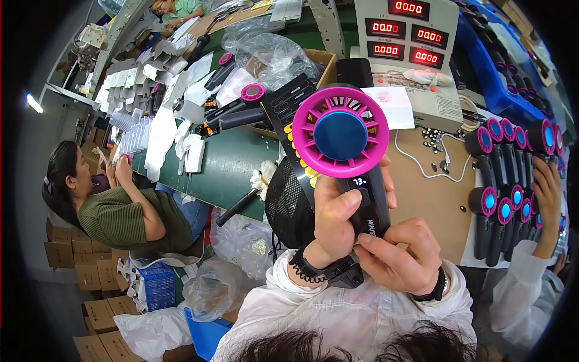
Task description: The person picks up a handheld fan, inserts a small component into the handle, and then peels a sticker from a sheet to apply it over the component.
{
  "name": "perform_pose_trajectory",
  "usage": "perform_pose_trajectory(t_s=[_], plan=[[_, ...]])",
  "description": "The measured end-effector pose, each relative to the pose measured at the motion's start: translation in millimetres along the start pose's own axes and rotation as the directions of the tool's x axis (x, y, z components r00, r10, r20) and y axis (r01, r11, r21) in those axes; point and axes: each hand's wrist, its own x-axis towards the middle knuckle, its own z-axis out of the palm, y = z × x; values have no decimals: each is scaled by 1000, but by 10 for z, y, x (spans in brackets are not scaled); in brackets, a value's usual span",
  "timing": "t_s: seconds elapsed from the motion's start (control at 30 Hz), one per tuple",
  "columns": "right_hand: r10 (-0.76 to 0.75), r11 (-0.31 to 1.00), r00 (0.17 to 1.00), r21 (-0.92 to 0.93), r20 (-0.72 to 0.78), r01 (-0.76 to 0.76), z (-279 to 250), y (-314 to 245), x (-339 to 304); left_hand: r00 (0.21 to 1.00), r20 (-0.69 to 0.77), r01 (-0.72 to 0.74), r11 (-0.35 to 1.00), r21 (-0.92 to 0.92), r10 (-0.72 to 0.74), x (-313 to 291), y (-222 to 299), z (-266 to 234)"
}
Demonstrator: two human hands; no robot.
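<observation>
A black handheld fan (341, 136) with a pink ring and a blue centre disc is held up in front of me, head upward. My left hand (335, 218) is wrapped round its handle, the thumb beside a button below a small lit display. At the handle's lower end, my right hand (405, 256) is closed in a pinch, thumb and forefinger against its edge. Whatever lies between those fingertips is too small to make out. Both wrists wear black bands.
Upright fans (505, 208) stand in rows at the right, where a co-worker's hand (546, 181) touches one. Behind my fan are a meter box (401, 57) with red displays, a white cable (431, 176) and small dark parts. A co-worker (120, 199) sits at the left.
</observation>
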Motion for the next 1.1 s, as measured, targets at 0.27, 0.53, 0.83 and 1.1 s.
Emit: perform_pose_trajectory(t_s=[0.27, 0.53, 0.83, 1.1], plan=[[50, 999, 997, -6, 59, -50, -56, -24, -36, 1000, 5, -1, 999, 46, 1, 14, -16, 7], [125, 990, 989, 58, 79, -130, -85, -2, 4, 997, -71, 28, 999, 35, -26, 36, -3, 111], [133, 987, 987, 84, 90, -140, -109, 9, -10, 984, -177, 78, 964, 255, -33, 10, 34, 146], [154, 984, 984, 73, 88, -160, -111, 5, -17, 999, -3, 49, 991, 121, -49, -6, 30, 28]])
